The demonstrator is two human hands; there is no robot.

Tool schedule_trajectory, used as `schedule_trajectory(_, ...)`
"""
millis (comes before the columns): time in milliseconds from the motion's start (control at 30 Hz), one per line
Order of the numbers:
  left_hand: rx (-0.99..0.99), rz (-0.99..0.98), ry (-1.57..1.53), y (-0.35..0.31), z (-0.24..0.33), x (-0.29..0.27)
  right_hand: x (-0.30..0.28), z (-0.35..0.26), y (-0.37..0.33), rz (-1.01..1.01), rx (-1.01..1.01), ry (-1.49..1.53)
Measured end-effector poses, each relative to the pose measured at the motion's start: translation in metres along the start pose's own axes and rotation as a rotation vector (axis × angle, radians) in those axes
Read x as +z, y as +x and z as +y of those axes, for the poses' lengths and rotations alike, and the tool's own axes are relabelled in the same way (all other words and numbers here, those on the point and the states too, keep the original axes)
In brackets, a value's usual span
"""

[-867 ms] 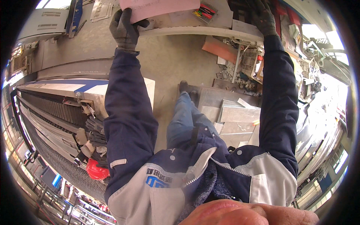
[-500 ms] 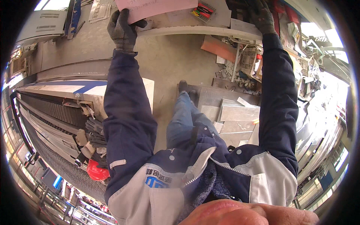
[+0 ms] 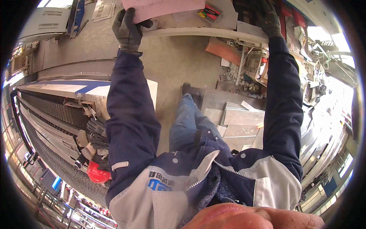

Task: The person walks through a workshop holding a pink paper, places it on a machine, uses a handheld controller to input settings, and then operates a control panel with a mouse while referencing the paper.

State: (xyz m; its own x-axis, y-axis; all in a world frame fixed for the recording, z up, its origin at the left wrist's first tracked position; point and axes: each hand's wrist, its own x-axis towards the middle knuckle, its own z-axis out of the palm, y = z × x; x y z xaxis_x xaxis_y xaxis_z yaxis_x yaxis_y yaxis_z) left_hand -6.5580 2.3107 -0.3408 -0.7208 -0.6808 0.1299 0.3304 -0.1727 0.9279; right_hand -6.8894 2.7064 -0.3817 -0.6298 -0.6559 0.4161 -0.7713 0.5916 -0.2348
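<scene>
Holding pink paper (image 3: pixel 166 8), left grip (image 3: pixel 129 31) is loosely closed.

Harsh glare (image 3: pixel 327 105) right, fisheye distortion.

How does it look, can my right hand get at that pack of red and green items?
Probably yes: the pack lies on the table, and nothing visible seems to stand between it and your right hand.
</scene>
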Motion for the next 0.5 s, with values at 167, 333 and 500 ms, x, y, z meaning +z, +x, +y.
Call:
schedule_trajectory(167,-0.018,-0.008,0.062,0.0004,0.0016,-0.0016,0.0067,0.0051,0.0015,0.032,-0.037,-0.05)
schedule_trajectory(333,0.053,-0.039,0.1,0.0001,-0.0001,-0.0026,0.0049,0.0012,0.0013,0.031,-0.028,-0.043)
schedule_trajectory(500,-0.016,-0.012,0.167,-0.0008,0.0025,-0.0019,-0.0015,-0.0046,0.0004,0.032,-0.05,-0.002)
